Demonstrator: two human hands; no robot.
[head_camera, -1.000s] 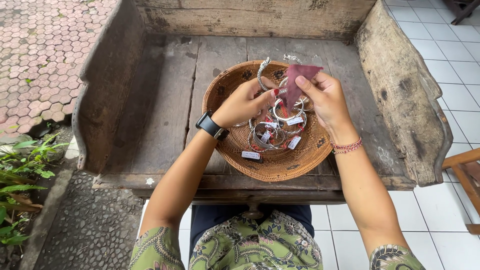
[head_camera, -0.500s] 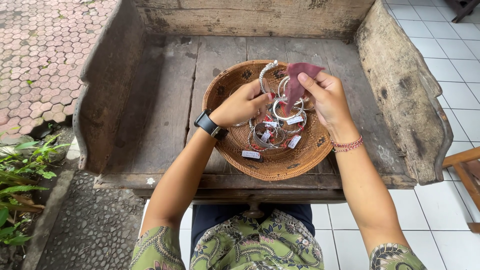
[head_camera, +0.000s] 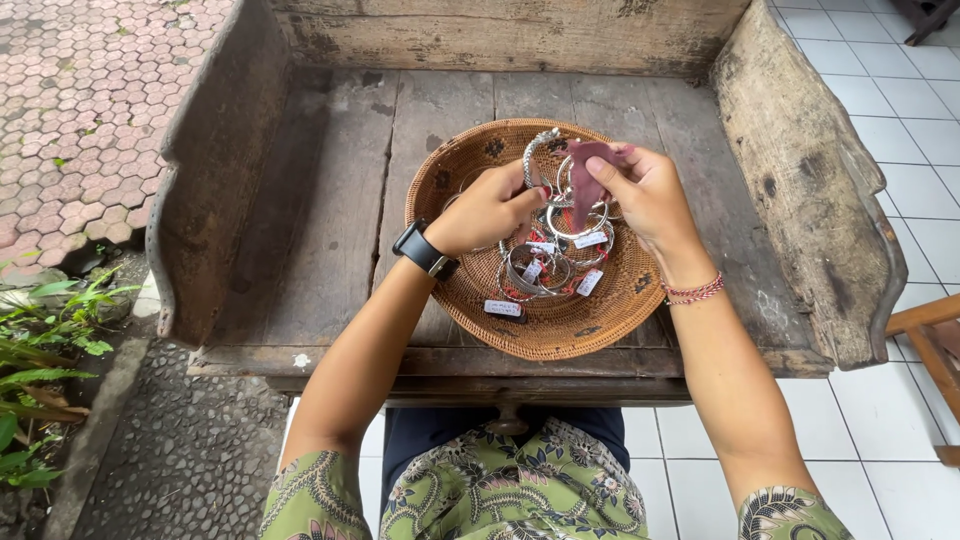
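The woven basket (head_camera: 560, 335) stands in the middle of the old wooden table (head_camera: 330, 200), which has raised boards on three sides. Both hands are above the far half of the basket.

The left hand (head_camera: 490, 205) is closed around a silver bracelet (head_camera: 537, 150). The thumb and the curled fingers pinch its lower part, and the open curved end of the bracelet rises above the hand, over the far rim of the basket. A black watch (head_camera: 424, 250) sits on the left wrist, over the left rim of the basket.

The right hand (head_camera: 650, 195) is also closed, in a pinch. Its thumb and first fingers grip a small dark red cloth (head_camera: 587, 180). The cloth hangs between the two hands and touches the bracelet, or lies very close to it; I cannot tell which exactly. Red string bands (head_camera: 694, 291) go around the right wrist, above the right rim of the basket.

Inside the basket, under the hands, lies a pile of other silver bangles (head_camera: 545, 265) with small white tags (head_camera: 502, 308) on red threads. One tag lies alone nearer to the front rim of the basket.

Left of the table is a paved ground with small red stones, and green leaves (head_camera: 50, 340) grow at the near left corner. Right of the table the floor has white tiles (head_camera: 900, 110).
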